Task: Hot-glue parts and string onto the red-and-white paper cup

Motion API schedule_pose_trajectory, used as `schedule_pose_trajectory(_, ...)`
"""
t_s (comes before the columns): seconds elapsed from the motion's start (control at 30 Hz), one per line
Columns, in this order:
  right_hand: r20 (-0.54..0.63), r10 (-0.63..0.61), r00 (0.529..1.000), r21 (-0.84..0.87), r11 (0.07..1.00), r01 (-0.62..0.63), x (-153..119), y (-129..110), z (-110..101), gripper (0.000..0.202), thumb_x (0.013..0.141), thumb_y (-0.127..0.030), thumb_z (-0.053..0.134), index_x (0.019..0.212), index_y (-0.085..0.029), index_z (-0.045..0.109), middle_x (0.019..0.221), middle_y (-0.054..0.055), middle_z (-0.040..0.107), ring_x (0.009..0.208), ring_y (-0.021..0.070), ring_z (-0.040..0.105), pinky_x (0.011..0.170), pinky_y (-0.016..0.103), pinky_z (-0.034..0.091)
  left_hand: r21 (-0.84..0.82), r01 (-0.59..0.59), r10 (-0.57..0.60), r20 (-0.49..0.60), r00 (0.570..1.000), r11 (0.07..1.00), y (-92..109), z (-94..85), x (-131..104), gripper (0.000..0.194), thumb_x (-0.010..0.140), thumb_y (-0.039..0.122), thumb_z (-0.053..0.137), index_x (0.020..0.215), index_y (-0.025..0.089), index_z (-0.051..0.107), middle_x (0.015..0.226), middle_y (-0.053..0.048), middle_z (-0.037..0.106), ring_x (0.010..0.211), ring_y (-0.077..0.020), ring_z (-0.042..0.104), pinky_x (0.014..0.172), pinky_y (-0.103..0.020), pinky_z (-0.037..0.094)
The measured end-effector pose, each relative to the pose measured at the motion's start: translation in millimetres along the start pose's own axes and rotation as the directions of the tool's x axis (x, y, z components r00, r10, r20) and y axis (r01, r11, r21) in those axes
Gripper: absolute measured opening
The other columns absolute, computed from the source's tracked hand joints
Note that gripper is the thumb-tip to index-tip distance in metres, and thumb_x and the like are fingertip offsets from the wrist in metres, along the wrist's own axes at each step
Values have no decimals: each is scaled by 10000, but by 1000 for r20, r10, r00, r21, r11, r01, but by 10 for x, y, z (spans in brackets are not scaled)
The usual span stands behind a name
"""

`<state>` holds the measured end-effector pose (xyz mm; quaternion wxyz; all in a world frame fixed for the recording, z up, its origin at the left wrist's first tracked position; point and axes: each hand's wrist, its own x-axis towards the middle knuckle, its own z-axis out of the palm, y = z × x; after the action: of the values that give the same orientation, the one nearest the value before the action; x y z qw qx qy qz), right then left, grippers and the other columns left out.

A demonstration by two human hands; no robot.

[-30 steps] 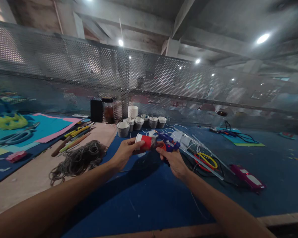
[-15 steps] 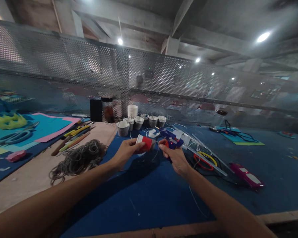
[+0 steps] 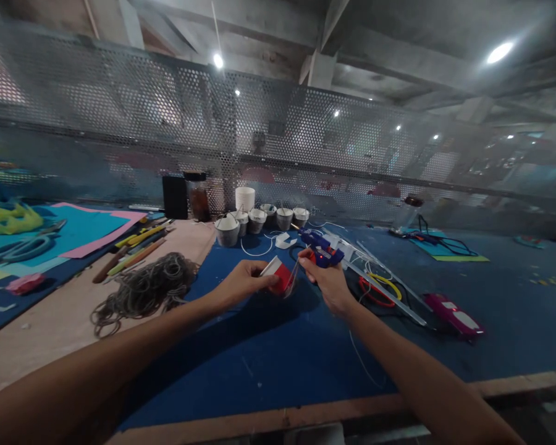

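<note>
In the head view, my left hand [image 3: 243, 284] grips a small red-and-white paper cup [image 3: 282, 277], which is tilted over the blue mat [image 3: 241, 364]. Thumb and fingertips press on its pale rim end. My right hand [image 3: 327, 284] is closed in a pinch on a thin pale string [image 3: 294, 272] that runs down beside the red side of the cup. Just behind those fingers lies a blue glue gun [image 3: 322, 248] with a small red light; it partly overlaps the hand in view. A crumpled white scrap [image 3: 285, 241] rests beyond the cup.
Several grey-wrapped cups [image 3: 227, 232] stand at the back beside a white cup stack [image 3: 245, 199]. Left lie a grey cord tangle [image 3: 155, 284], clay tools [image 3: 139, 254] and scissors [image 3: 25, 247]. Clear sticks [image 3: 384, 284], coloured loops [image 3: 382, 293] and a magenta object [image 3: 454, 315] lie right.
The cup has moved slightly right and down, its red end now tipping lower. My right hand keeps its pinch, a little higher in view. The camera view has shifted slightly.
</note>
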<state>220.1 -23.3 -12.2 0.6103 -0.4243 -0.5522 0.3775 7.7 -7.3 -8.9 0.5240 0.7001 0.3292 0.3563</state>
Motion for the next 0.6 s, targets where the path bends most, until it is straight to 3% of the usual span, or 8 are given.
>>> schedule_pose_trajectory(0.27,-62,75,995,-29,997,-77,22,15,-7,204,745,-362,755,870,-203,726,541,-69,516,482,93,416,528,254,360,-60,-20,21,20,1000,998,1,-49,8,174,830,326,718,825,161,773,795,-59,752,725,-190,668,696,-280,482)
schedule_pose_trajectory(0.6,-54,47,997,-88,995,-51,67,97,-47,216,763,-370,733,882,-190,717,554,-67,510,490,95,420,532,251,353,-31,-30,28,-42,999,999,-74,-124,65,243,783,362,752,905,154,782,843,-63,767,760,-208,682,729,-297,508)
